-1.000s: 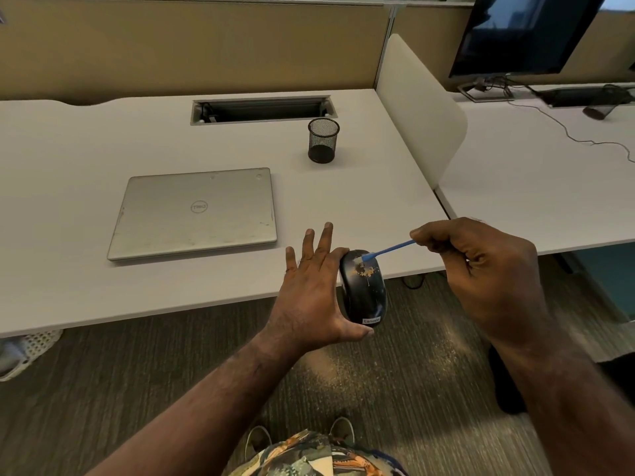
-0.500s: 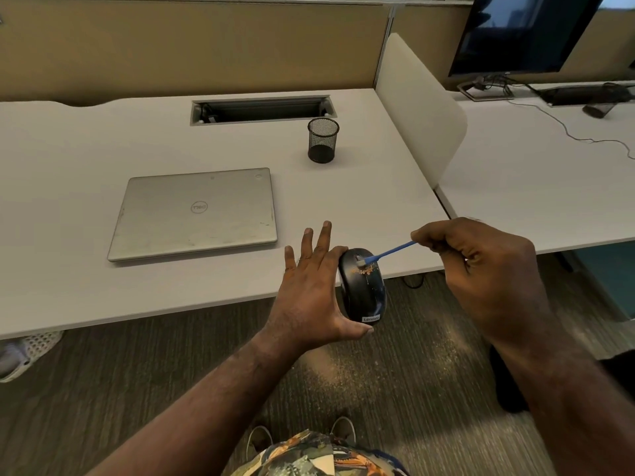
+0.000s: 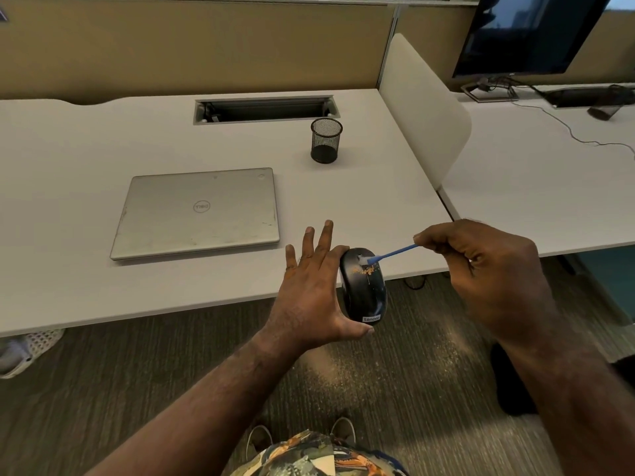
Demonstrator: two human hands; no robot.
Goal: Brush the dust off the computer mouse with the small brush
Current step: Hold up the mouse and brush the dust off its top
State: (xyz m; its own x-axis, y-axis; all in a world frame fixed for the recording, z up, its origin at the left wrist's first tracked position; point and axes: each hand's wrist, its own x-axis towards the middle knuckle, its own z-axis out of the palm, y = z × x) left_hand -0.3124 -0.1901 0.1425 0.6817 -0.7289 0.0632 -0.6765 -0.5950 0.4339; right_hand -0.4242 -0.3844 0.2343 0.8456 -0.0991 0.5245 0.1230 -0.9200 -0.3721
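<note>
Black plastic mouse [image 3: 362, 290], light and slick, cradled by left hand [image 3: 311, 300], fingers splayed; right hand [image 3: 481, 269] pinched thin brush [image 3: 391, 253] at handle end, bristles on dust.

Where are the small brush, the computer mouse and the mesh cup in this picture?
small brush [image 3: 395, 252]: head view, middle of its blue handle.
computer mouse [image 3: 364, 293]: head view, middle of its black top shell.
mesh cup [image 3: 325, 140]: head view, its side wall.
</note>
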